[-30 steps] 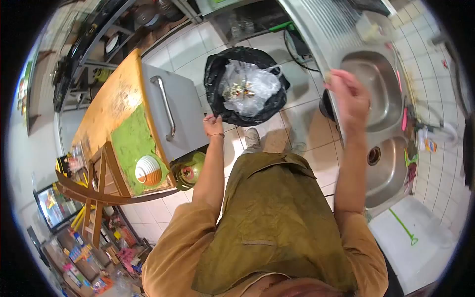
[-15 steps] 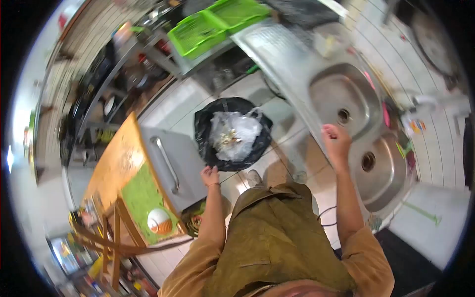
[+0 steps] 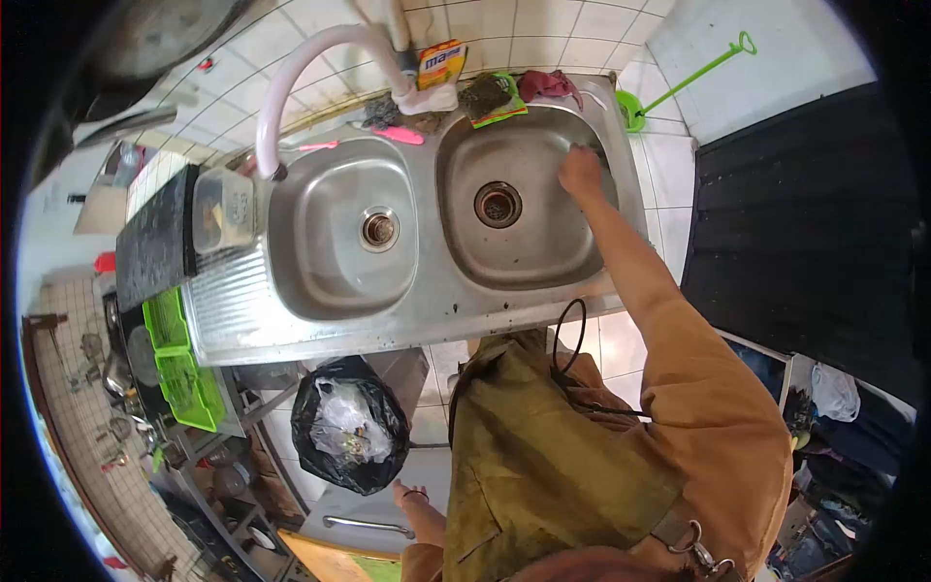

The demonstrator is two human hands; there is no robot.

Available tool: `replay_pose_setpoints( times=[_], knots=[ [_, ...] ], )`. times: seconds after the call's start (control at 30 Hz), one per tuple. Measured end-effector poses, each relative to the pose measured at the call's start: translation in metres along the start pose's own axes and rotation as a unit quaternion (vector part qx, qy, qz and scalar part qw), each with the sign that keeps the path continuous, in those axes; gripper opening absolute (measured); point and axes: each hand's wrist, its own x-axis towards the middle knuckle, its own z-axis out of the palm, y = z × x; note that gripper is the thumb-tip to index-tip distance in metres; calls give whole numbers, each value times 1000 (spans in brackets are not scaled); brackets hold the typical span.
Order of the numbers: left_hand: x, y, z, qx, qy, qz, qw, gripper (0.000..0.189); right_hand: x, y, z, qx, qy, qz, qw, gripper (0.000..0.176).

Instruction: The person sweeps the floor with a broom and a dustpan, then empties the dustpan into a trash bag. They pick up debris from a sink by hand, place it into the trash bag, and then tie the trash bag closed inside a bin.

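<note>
My right hand (image 3: 580, 175) is over the far right part of the right sink basin (image 3: 465, 247), its fingers curled closed. Whatever they may hold is hidden. Low in the view, my left hand (image 3: 411, 497) hangs beside a black garbage bag (image 3: 308, 441), above a grey door with a metal handle (image 3: 369, 527). Its fingers are loosely stretched and nothing shows in them. Crumpled clear plastic (image 3: 344, 417) with small scraps lies inside the bag. Behind the right basin are a dark scouring pad (image 3: 483, 97) and a dark red cloth (image 3: 550, 85).
A pale curved faucet (image 3: 281, 92) arches over the left basin (image 3: 335, 281). A yellow packet (image 3: 442, 64) and a pink-handled brush (image 3: 398, 135) sit behind the basins. A plastic tub (image 3: 223, 209) and green racks (image 3: 189, 388) stand left. A green-handled scoop (image 3: 693, 78) leans at the right.
The view and my body have turned right, from the floor bag toward the sink. My right hand has moved from the sink's front edge to over the right basin. My left hand stays low.
</note>
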Motion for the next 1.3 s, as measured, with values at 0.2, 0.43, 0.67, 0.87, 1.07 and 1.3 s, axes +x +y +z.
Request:
replay_pose_setpoints(
  times=[0.2,0.43,0.67,0.87,1.07,1.3],
  knots=[
    [-24,13,-2,103,76,64,990,40,33,-25,-65,26,315,-81,945,26],
    [-21,1,-41,161,87,105,977,36,109,35,-51,-44,232,-136,962,25],
    [-25,-30,-65,205,115,97,967,44,103,41,-75,-141,222,-60,963,16],
    [47,-62,-104,106,73,111,985,38,25,17,-133,43,227,-143,962,12],
    [53,-76,-101,-93,-9,114,989,40,-146,-129,-110,246,-63,-319,913,18],
    [127,-40,-91,-131,-25,173,976,48,-392,-329,-63,428,-363,-393,728,16]
  ],
)
